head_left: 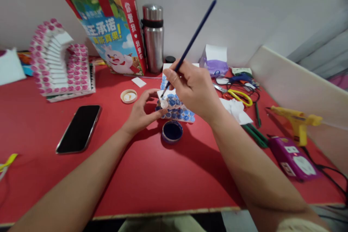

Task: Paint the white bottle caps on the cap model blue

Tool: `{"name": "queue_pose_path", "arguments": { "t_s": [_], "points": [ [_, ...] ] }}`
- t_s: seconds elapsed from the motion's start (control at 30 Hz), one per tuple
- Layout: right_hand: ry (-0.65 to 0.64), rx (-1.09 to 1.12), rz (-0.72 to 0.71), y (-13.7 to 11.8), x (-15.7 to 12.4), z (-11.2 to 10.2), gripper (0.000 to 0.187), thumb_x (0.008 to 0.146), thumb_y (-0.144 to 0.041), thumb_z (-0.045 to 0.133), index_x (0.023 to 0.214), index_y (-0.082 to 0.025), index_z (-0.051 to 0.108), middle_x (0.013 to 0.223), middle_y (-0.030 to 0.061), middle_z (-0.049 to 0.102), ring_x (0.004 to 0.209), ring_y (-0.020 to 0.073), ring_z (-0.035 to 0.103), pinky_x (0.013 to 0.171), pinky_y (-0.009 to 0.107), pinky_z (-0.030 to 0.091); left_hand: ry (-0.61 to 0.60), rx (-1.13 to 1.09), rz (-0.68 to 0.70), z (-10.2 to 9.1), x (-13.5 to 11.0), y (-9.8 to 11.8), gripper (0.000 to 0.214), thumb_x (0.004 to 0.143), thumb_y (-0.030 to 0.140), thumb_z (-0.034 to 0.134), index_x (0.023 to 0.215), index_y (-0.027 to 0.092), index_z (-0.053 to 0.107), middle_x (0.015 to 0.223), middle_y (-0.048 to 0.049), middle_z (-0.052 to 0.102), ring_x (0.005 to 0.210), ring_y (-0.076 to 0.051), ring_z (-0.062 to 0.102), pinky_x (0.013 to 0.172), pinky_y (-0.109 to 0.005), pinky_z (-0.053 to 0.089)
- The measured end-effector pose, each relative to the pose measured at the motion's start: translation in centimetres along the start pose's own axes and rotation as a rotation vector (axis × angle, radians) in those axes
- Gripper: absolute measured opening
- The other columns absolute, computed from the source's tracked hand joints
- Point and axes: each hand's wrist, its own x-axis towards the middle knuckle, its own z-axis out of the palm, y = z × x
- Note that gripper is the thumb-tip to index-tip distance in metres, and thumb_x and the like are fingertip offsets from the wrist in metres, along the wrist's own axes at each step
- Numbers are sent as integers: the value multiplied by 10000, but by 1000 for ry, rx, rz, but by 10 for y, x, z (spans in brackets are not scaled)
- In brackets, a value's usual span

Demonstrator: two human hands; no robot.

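Note:
My right hand (194, 88) is closed round a dark blue paintbrush (197, 32), its tip down at the top left of a small white craft piece (176, 112). Rows of round, blue-painted discs cover the piece, and one disc at its left corner is still white. My left hand (144, 112) steadies the piece from the left, with thumb and fingers at its side. Just in front stands an open pot of dark blue paint (172, 131). Part of the piece is hidden behind my right hand.
A phone (78, 129) lies left, near a round lid (128, 96). Behind stand a pink-dotted craft model (61, 61), a printed bag (114, 29) and a steel flask (153, 40). To the right are scissors (239, 97), a yellow glue gun (297, 119) and a purple power strip (293, 159).

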Motion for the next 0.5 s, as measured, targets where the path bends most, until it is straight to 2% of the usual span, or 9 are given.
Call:
{"name": "queue_pose_path", "arguments": {
  "t_s": [0.33,0.5],
  "points": [
    [-78,-42,3,-5,1,-6,378,1223,-529,587,944,-273,584,767,-25,647,686,162,539,757,359,446,-12,-10,-4,0,1,2,676,898,580,975,1432,271,699,1452,-122,797,1330,-345,757,1207,-557,575],
    [-59,-27,25,-6,1,-5,413,1219,-564,588,916,-284,563,749,-27,633,682,171,554,738,367,430,-5,-10,-7,0,1,3,670,892,564,978,1426,269,702,1439,-122,803,1315,-343,763,1204,-559,575]
  ]
}}
